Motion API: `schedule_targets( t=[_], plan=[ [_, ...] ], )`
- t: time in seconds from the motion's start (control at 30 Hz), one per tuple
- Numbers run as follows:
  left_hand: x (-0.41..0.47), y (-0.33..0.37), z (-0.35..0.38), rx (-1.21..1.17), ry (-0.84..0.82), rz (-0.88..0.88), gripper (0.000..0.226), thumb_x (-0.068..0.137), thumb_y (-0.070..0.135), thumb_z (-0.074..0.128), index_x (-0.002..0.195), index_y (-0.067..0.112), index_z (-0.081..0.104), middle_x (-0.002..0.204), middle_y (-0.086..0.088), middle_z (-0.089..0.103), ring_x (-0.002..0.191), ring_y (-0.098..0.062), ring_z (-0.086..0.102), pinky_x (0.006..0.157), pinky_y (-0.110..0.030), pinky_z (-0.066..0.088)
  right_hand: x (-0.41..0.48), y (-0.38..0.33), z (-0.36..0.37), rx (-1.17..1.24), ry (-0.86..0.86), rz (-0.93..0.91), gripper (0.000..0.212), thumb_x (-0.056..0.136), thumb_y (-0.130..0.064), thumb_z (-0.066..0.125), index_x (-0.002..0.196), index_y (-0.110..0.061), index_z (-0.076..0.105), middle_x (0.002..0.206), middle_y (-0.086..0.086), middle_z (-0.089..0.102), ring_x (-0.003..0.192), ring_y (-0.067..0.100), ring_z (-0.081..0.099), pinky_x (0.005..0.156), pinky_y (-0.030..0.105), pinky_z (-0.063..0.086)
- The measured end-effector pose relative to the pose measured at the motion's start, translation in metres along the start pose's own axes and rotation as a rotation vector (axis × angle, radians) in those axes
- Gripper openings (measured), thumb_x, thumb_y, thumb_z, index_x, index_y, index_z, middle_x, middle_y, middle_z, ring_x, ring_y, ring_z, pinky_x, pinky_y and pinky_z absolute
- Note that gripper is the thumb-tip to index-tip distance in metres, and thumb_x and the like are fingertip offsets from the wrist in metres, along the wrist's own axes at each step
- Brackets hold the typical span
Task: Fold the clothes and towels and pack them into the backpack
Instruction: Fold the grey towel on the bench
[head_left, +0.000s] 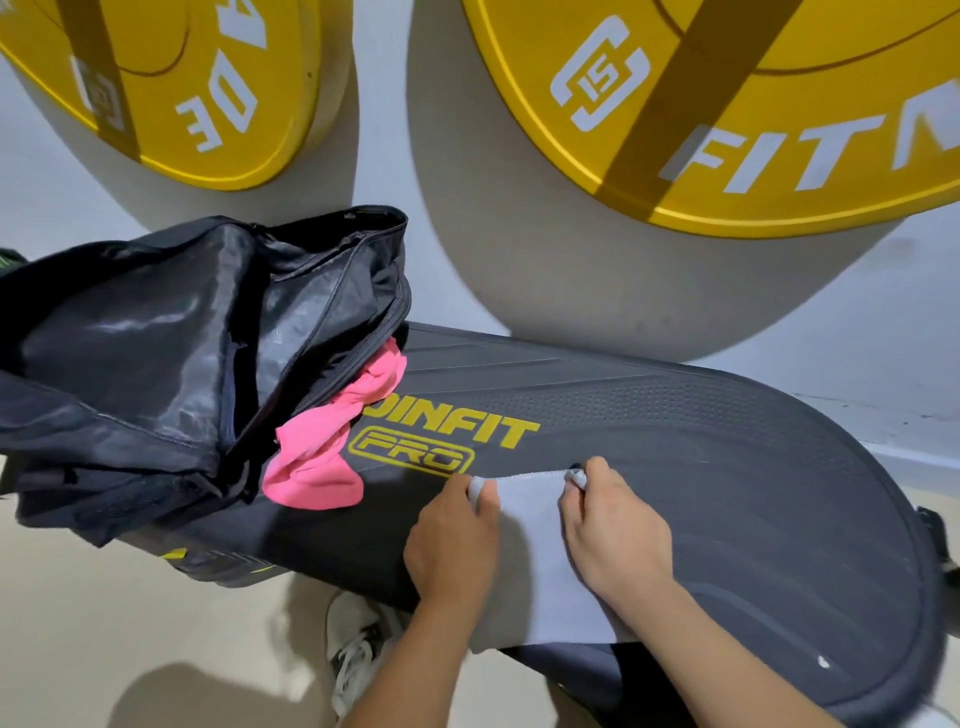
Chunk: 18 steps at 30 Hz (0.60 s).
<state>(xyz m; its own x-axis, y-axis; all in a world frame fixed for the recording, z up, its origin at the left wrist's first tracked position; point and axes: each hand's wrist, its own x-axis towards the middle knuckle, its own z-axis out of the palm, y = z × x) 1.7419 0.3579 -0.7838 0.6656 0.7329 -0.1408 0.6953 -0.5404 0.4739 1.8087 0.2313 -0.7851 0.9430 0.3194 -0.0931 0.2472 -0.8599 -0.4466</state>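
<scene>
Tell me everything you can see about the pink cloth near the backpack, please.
The pink cloth is a bright, soft-looking fabric, crumpled and not folded. It hangs out of the open mouth of the black backpack; its upper part is tucked under the zipper edge and its lower part spills onto the dark grey bench pad, beside the yellow printed logo. Neither hand touches it. What garment it is cannot be told.

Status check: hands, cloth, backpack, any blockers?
Left hand and right hand both pinching the light grey cloth, flat on the bench. Backpack open, pink garment spilling out at its mouth.
</scene>
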Motion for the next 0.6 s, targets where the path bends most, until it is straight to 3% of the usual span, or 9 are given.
schedule_targets(
  t=[0.17,0.27,0.4,0.6],
  plan=[
    [-0.004,0.002,0.003,0.057,-0.002,0.010,0.036,0.097,0.049,0.034,0.116,0.023,0.051,0.117,-0.005,0.063,0.106,-0.032,0.058,0.082,-0.036,0.043,0.024,-0.002,-0.020,0.061,-0.154,0.145,0.026,0.096,-0.034,0.034,0.078,-0.017,0.041,0.098,0.009,0.063,0.090,0.032,0.055,0.067,0.033,0.038],
    [-0.003,0.000,0.001,0.049,-0.027,0.035,0.032,0.097,0.047,0.035,0.115,0.027,0.052,0.114,-0.006,0.064,0.104,-0.033,0.058,0.081,-0.036,0.043,0.021,-0.001,-0.011,-0.049,-0.028,0.056,0.020,0.096,-0.032,0.041,0.083,-0.016,0.045,0.100,0.008,0.055,0.094,0.032,0.057,0.063,0.032,0.036],
    [0.009,-0.005,-0.003,-0.035,-0.029,0.074,0.029,0.096,0.046,0.040,0.099,0.023,0.058,0.103,-0.010,0.067,0.096,-0.037,0.058,0.074,-0.035,0.042,0.003,0.009,0.009,0.022,0.183,-0.060,0.014,0.096,-0.022,0.047,0.095,-0.011,0.057,0.093,0.007,0.050,0.085,0.032,0.053,0.060,0.035,0.039],
    [0.013,-0.003,-0.003,-0.164,-0.088,-0.022,0.029,0.095,0.047,0.041,0.093,0.020,0.051,0.102,-0.011,0.066,0.096,-0.035,0.057,0.070,-0.035,0.039,0.005,0.010,0.014,0.013,0.167,-0.022,0.021,0.098,-0.026,0.042,0.103,-0.013,0.059,0.097,0.007,0.054,0.091,0.031,0.053,0.070,0.038,0.044]
  ],
)
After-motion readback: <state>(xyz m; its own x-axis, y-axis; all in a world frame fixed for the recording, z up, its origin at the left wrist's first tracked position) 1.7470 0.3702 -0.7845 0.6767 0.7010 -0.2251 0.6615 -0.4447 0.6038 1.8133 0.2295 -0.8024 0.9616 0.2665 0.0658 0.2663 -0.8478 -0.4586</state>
